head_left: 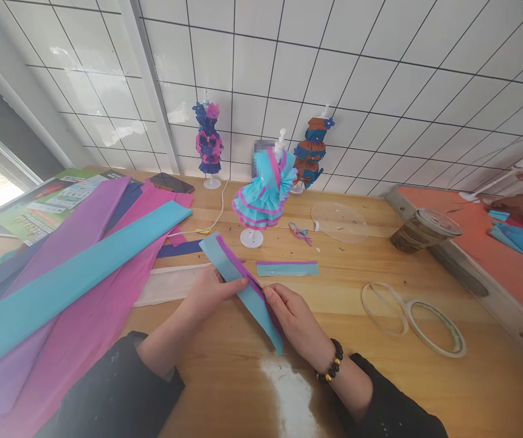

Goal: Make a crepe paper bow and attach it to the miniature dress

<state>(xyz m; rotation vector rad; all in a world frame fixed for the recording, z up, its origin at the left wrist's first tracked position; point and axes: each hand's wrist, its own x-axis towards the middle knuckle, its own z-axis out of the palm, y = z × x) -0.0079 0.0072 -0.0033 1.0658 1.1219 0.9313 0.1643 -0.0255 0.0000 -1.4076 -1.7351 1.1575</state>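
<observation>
A long light-blue paper strip (pixel 227 261) with a purple edge runs diagonally between my hands above the wooden table. My left hand (pixel 211 287) is closed on its upper part, the thumb lying across the strip. At the purple edge, the fingers of my right hand (pixel 286 307) are pinched together near a thin dark item, too small to make out. A shorter blue strip with a purple edge (pixel 287 268) lies flat just beyond. Behind it a small dress form (pixel 265 191) wears a ruffled blue and pink paper dress.
Colored paper sheets (pixel 79 261) cover the left side. Two more dressed forms (pixel 209 143) (pixel 311 152) stand by the tiled wall. At the right are tape rings (pixel 437 328), a lidded cup (pixel 421 231) and an orange surface (pixel 466 234). A phone (pixel 170 182) lies at the back.
</observation>
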